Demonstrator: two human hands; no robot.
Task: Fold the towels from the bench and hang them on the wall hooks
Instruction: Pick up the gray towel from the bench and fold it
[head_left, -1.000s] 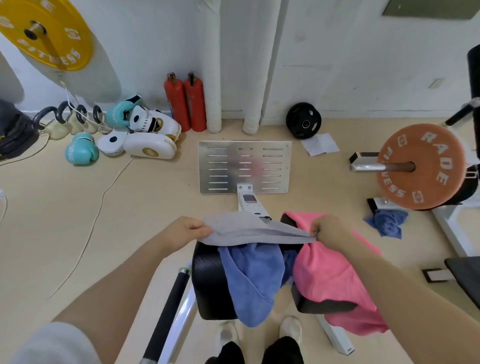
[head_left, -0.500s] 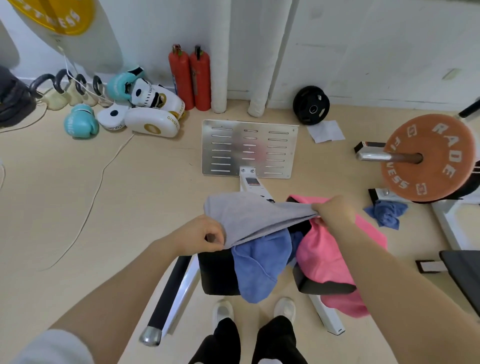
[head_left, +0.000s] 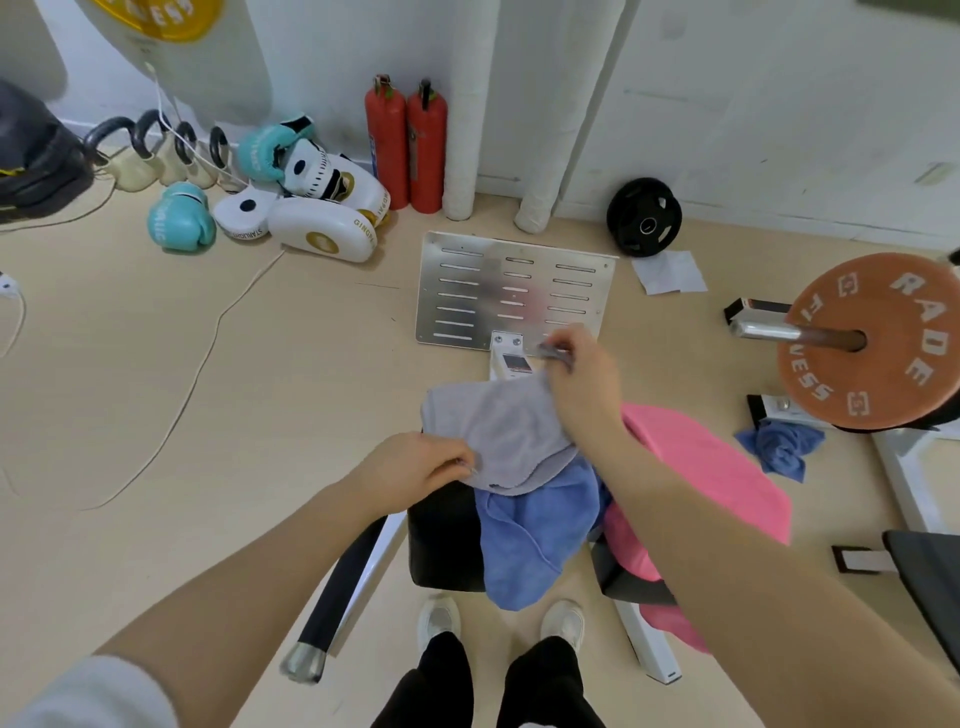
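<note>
The left hand (head_left: 415, 467) pinched the near edge of the grey towel (head_left: 504, 436), held just above the table (head_left: 441, 540). The towel's length ran away from the body to the right hand (head_left: 582, 374), which gripped the far corner, raised beyond the table. A blue towel (head_left: 530, 540) and a pink towel (head_left: 706, 478) lay below. Folding likely meant bringing the far hand back toward the near one.

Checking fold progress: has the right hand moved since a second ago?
Yes. The right hand, pinching the grey towel, has gone forward, away from the pink towel and up to the near edge of the metal plate.
</note>
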